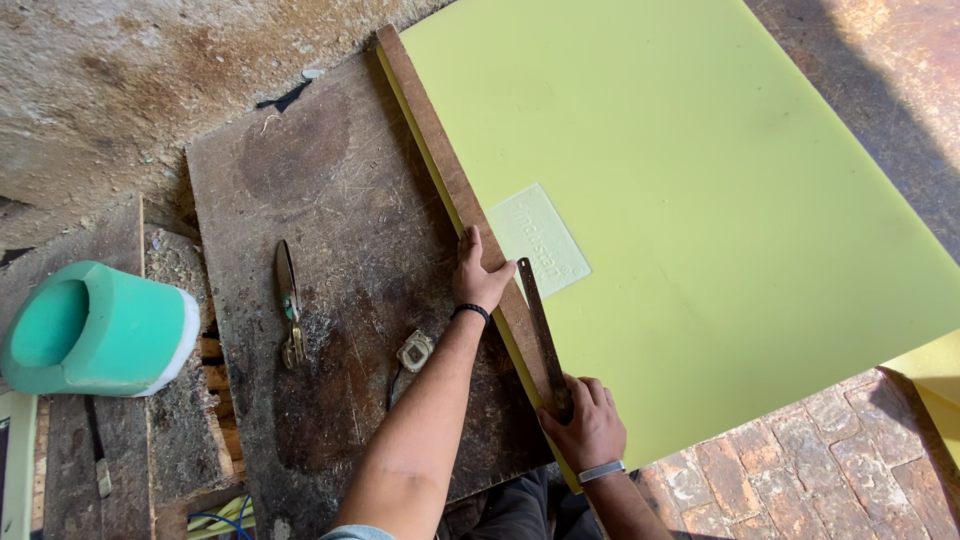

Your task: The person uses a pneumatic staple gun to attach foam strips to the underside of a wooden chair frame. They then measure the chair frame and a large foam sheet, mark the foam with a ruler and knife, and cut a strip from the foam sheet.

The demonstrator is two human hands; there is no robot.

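Observation:
A large light-green foam sheet [690,170] lies over a worn wooden board [330,200], reaching past its right edge. A long wooden strip [430,130] runs along the sheet's left edge. My left hand [478,275] presses flat on this strip, fingers apart, a black band at the wrist. My right hand [582,425] grips the near end of a rusty metal ruler [540,330], which lies on the sheet just right of the strip. A pale rectangular label [538,240] sits on the foam beside my left hand.
Metal shears [289,305] lie on the board left of my arm. A small tape measure [414,351] rests near my left forearm. A rolled green foam piece [95,330] sits at far left. Brick floor [800,480] shows at lower right.

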